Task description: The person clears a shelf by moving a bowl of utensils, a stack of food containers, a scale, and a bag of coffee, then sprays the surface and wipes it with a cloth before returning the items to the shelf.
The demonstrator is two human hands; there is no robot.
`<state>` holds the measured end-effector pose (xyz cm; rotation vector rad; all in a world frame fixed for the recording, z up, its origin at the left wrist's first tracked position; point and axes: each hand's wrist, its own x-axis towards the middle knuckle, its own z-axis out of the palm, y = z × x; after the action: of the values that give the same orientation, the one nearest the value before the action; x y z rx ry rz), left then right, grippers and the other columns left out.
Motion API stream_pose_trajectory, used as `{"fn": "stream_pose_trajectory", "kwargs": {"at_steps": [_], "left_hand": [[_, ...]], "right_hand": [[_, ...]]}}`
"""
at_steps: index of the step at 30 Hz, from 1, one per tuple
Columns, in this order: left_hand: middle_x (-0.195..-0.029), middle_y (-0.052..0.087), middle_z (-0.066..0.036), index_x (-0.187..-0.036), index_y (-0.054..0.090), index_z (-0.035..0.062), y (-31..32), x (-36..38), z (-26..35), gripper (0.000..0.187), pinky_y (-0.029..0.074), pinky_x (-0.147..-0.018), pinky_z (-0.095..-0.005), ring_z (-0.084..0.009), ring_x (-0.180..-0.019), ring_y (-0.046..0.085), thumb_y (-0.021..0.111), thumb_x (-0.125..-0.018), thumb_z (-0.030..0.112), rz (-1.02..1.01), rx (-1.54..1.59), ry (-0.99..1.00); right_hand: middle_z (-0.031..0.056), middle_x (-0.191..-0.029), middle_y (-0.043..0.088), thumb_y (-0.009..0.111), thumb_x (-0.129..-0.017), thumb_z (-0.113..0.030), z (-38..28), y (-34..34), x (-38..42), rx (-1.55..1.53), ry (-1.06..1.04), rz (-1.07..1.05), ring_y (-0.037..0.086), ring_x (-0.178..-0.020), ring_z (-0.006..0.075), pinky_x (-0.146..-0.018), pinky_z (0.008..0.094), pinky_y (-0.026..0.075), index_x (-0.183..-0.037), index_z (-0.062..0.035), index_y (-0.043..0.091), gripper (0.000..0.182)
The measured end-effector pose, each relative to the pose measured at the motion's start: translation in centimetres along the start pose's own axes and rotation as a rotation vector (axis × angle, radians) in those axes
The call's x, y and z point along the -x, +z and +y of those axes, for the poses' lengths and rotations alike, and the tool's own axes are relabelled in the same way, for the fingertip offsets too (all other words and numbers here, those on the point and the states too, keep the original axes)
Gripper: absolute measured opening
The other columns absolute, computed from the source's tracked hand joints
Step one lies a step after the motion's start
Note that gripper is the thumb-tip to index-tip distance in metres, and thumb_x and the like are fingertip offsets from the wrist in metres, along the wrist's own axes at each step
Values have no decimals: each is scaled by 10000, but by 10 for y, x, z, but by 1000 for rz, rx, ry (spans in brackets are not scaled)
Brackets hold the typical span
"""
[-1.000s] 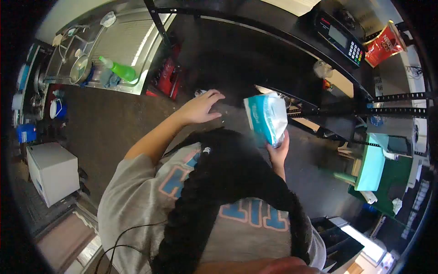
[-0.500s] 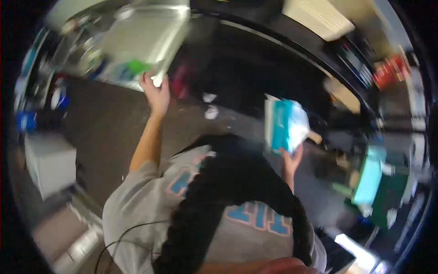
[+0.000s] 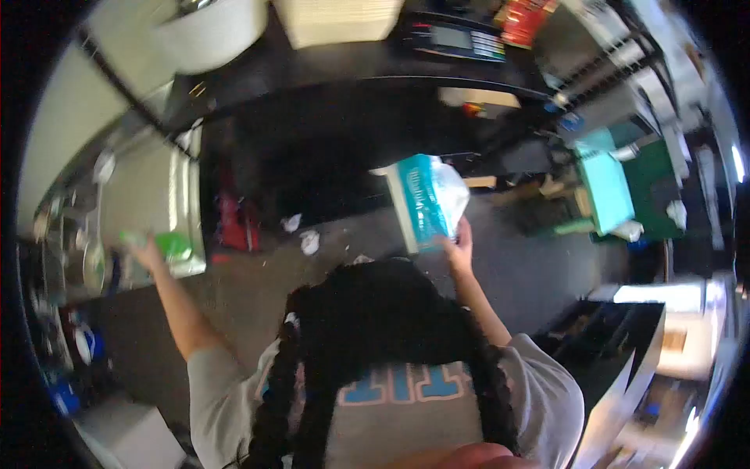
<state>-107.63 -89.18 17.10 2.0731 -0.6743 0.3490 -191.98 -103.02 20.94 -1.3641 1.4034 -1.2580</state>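
My right hand (image 3: 459, 248) grips the lower end of a teal and white plastic package (image 3: 426, 205) with pale lettering along its teal side. The package is held up in front of me, over the dark floor. My left hand (image 3: 144, 252) reaches out to the left, over the near end of a metal counter (image 3: 144, 184). Motion blur smears its fingers, and a pale green patch overlaps them. Just right of that hand lies a bright green item (image 3: 173, 246) at the counter's edge.
Crumpled white scraps (image 3: 310, 241) lie on the floor (image 3: 351, 242) ahead. A red item (image 3: 234, 223) is beside the counter. At the back, a black shelf holds a keypad device (image 3: 457, 41) and a white bin (image 3: 215, 35). A mint-green box (image 3: 605, 187) stands at right.
The view has turned to the right. My left hand has gone from raised, parted fingers beside the green item to its other side. My right hand still holds the package.
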Motion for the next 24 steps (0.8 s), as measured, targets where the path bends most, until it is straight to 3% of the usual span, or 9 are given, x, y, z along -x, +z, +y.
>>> {"fn": "stream_pose_trajectory", "kwargs": {"at_steps": [4, 6, 9, 11, 12, 13, 15, 17, 24], "left_hand": [[-1183, 656, -235, -1216, 610, -69, 16, 18, 8, 607, 487, -928, -448, -356, -988, 636, 773, -791, 333, 136, 117, -239], [-1217, 645, -233, -1303, 567, -35, 39, 15, -37, 641, 492, -928, -457, -346, -1002, 643, 736, -837, 372, 49, 80, -266], [-1211, 649, -224, -1377, 533, -4, 6, 12, -10, 609, 510, -910, -453, -324, -995, 659, 657, -927, 388, 4, -43, -153], [-1171, 663, -216, -1365, 543, -5, -5, 32, 36, 547, 522, -892, -441, -311, -974, 667, 615, -971, 367, 28, -111, -34], [-1135, 668, -204, -1348, 562, -1, -16, 50, 80, 500, 532, -874, -423, -290, -947, 667, 585, -995, 353, 26, 150, -167], [-1099, 672, -192, -1331, 581, 4, -30, 71, 133, 459, 542, -856, -405, -268, -919, 668, 554, -1019, 340, 29, 409, -297], [-1030, 676, -162, -1297, 606, 4, -39, 108, 189, 447, 552, -771, -371, -223, -869, 653, 592, -1003, 341, 105, 510, -281], [-1043, 656, -111, -1218, 598, -24, -49, 125, 204, 435, 530, -704, -321, -166, -848, 618, 689, -950, 307, -131, 510, -169], [-1105, 632, -54, -1228, 595, 14, -57, 196, 301, 310, 499, -702, -266, -128, -884, 617, 601, -999, 222, -319, 701, -231]], "right_hand": [[100, -1224, 609, 752, -686, 5, -17, 42, 31, -215, 197, 116, 593, -1113, 221, -950, 350, 485, -1430, -40, 414, 819], [100, -1211, 616, 743, -685, 9, -3, 36, 31, -187, 215, 183, 599, -1102, 221, -944, 350, 487, -1430, -39, 415, 816], [97, -1210, 617, 716, -691, 3, -33, -18, 25, -156, 184, 280, 599, -1095, 220, -943, 345, 480, -1428, -33, 422, 795], [39, -1185, 615, 716, -681, -166, -44, -56, 19, -107, 175, 337, 585, -985, 148, -787, 276, 469, -1456, -82, 426, 832], [40, -1202, 606, 721, -673, -167, -36, -76, 13, -79, 124, 364, 586, -1011, 162, -788, 292, 479, -1459, -89, 422, 845], [85, -1261, 594, 721, -679, -41, -64, -83, 9, -228, 133, 388, 565, -1153, 208, -989, 353, 450, -1417, -18, 437, 791], [89, -1268, 589, 717, -670, -40, -44, -121, -11, -212, -3, 388, 559, -1170, 213, -1010, 355, 437, -1416, -2, 430, 801], [97, -1292, 572, 717, -664, -72, -60, -132, -28, -200, 2, 390, 536, -1209, 229, -1054, 369, 397, -1410, 20, 433, 804], [134, -1369, 516, 751, -630, -180, -113, -169, -109, -238, -268, 39, 491, -1271, 269, -1082, 408, 372, -1452, 32, 386, 925]]}}
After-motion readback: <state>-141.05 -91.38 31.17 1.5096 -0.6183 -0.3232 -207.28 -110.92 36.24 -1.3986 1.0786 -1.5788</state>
